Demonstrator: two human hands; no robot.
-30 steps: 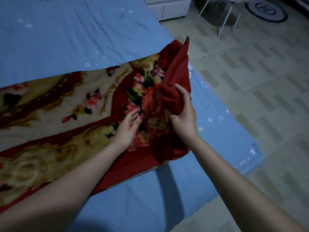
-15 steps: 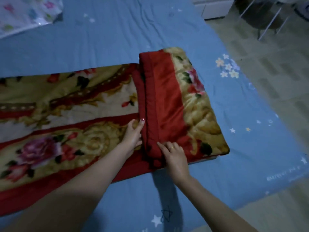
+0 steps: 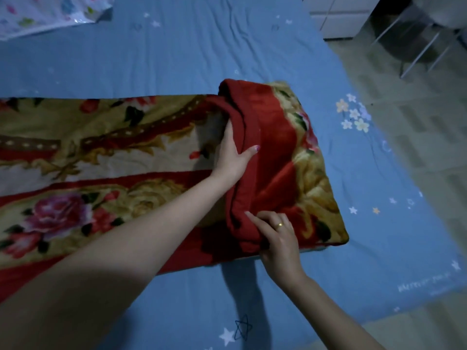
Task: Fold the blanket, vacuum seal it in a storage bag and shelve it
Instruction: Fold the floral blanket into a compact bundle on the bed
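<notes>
Dim light falls on a bed (image 3: 177, 59) covered with a blue sheet printed with small stars and flowers, which takes up most of the view. Across the bed lies the blanket (image 3: 101, 152), red and gold with large roses, stretched out flat toward the left. At the blanket's right end a thick section is folded over on itself into a bulky roll showing its red border. The left hand (image 3: 233, 154) grips the inner edge of that roll, fingers tucked under the red fold and thumb lying across the top. The right hand (image 3: 276, 237), wearing a gold ring (image 3: 279, 225), pinches the near corner of the same roll, fingers curled into the cloth. Beyond the blanket's far left end, a white storage bag (image 3: 38, 13) with colourful flower prints lies on the bed. Right of the bed is tiled floor (image 3: 417, 147), with white drawers (image 3: 338, 16) and metal chair legs (image 3: 419, 51) at the far end.
</notes>
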